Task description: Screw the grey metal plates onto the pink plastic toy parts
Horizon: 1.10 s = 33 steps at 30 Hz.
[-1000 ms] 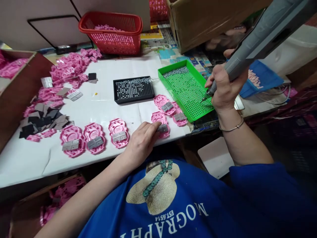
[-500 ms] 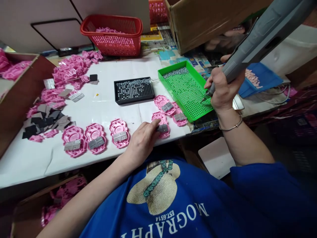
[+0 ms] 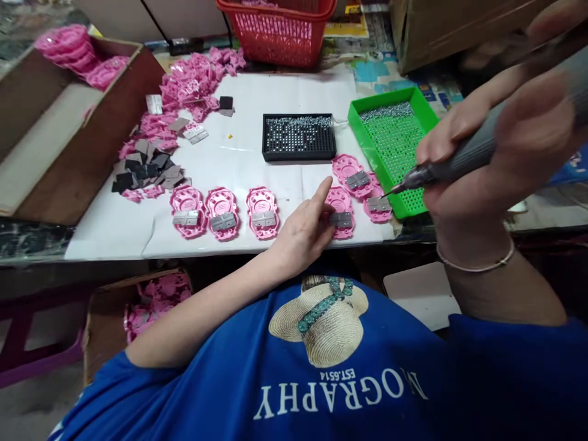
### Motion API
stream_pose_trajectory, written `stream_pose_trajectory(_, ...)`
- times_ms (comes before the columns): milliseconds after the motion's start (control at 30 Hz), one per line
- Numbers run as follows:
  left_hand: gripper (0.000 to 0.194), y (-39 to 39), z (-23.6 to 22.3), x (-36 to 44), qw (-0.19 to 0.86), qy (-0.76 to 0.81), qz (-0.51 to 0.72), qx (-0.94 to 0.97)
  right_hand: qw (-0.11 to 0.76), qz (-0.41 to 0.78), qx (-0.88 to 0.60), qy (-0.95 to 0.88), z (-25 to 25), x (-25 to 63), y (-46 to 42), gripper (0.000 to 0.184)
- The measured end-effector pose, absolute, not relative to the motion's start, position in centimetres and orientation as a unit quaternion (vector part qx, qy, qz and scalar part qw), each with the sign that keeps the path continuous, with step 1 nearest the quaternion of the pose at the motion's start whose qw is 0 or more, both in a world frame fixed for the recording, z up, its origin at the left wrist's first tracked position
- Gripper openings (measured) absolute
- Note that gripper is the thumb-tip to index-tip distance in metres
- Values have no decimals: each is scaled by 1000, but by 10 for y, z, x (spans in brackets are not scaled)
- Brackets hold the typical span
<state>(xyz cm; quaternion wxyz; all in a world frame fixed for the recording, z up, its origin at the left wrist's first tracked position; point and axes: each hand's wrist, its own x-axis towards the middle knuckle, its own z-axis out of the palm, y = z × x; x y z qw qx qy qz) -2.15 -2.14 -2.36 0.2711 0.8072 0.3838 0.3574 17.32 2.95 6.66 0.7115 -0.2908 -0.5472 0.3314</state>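
Observation:
My left hand (image 3: 304, 231) rests at the table's front edge, index finger raised, its other fingers closed on the left edge of a pink plastic housing (image 3: 339, 197) with a grey metal plate (image 3: 342, 220) across its lower part. My right hand (image 3: 478, 153) grips a grey electric screwdriver (image 3: 473, 150). Its thin bit points down-left, the tip close to the metal plate of another pink housing (image 3: 379, 211); contact I cannot tell. A third housing (image 3: 346, 165) with a plate lies just behind. Beside them stands a green perforated tray (image 3: 357, 130) of small screws.
A black perforated screw tray (image 3: 299, 156) sits mid-table. Three pink housings (image 3: 261, 197) with plates line the front left. Loose pink parts (image 3: 188, 79) and dark flat pieces (image 3: 142, 168) lie near a wooden box (image 3: 114, 92). A red basket (image 3: 280, 37) and a cardboard box (image 3: 441, 30) stand behind.
The screwdriver tip has gone from the green tray to above the pink housing beside it. My left index finger has lifted. The view has shifted, so the table things appear further right and higher.

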Motion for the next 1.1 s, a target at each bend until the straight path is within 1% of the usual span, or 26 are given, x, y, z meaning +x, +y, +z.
stream_pose_trajectory(33,80,-22,-24,-21,271,383,358,807,727,301,-259,-560,65,161,24,18)
stream_pose_trajectory(67,80,-22,-23,-21,270,384,357,808,725,301,-238,-572,62,150,20,17)
stream_pose_trajectory(167,81,-23,-21,-19,263,387,354,810,695,349,-203,-595,48,130,17,16)
stream_pose_trajectory(333,76,-22,-20,-17,244,399,350,812,670,389,-216,-594,31,122,18,34)
stream_pose_trajectory(567,73,-23,-21,-17,235,400,346,816,664,412,-214,-587,30,124,15,33)
stream_pose_trajectory(700,68,-23,-20,-18,233,403,340,817,665,420,-215,-579,31,124,14,32)
stream_pose_trajectory(900,63,-23,-21,-17,214,406,345,819,641,417,-235,-600,35,125,10,32)
stream_pose_trajectory(1100,61,-23,-20,-18,240,402,344,814,622,421,-248,-612,24,128,11,33)
